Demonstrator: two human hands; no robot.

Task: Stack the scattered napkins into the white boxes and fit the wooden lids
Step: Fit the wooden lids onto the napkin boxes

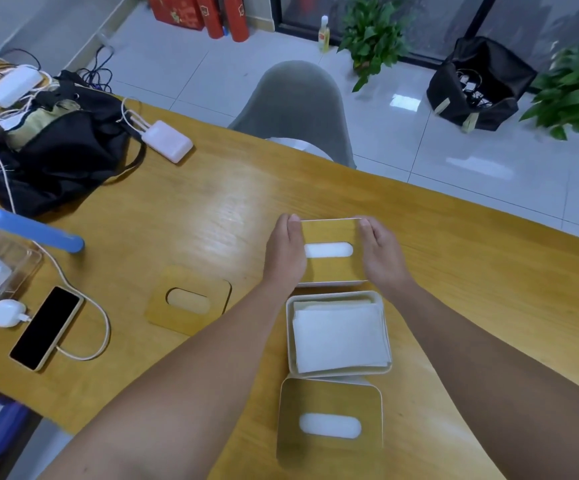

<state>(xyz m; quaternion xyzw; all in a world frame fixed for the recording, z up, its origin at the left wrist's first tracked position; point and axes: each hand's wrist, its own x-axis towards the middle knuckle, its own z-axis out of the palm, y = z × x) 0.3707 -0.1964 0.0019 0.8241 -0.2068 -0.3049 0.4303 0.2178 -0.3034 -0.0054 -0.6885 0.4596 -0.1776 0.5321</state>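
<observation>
Currently, both of your hands rest on the far box (pixel 331 283), one at each short side of its wooden lid (pixel 329 268). Your left hand (pixel 286 252) lies along the lid's left edge with fingers nearly straight and pressed against that edge, fingertips reaching the far left corner. Your right hand (pixel 381 252) mirrors it on the right edge, fingers extended against the side and the thumb on top near the far right corner. Neither hand curls round the lid; both press it from the sides. The lid sits on the box, and white napkin shows through its oval slot.

Directly behind your wrists, between your forearms, stands the middle box (pixel 338 336). It has no lid, and a stack of napkins (pixel 338 337) lies flat inside it, filling most of the opening.

Closer to you again, touching the middle box, stands the near box (pixel 329 422) with its lid fitted and white showing through the slot.

To the left of your left forearm, a spare lid (pixel 188 301) lies flat on the table (pixel 212 209), well apart from all three boxes; table wood shows through its slot.

Further left of that lid lies a phone (pixel 46 328), screen up, with a white cable plugged in. A black bag (pixel 59 147) sits at the far left of the table.
</observation>
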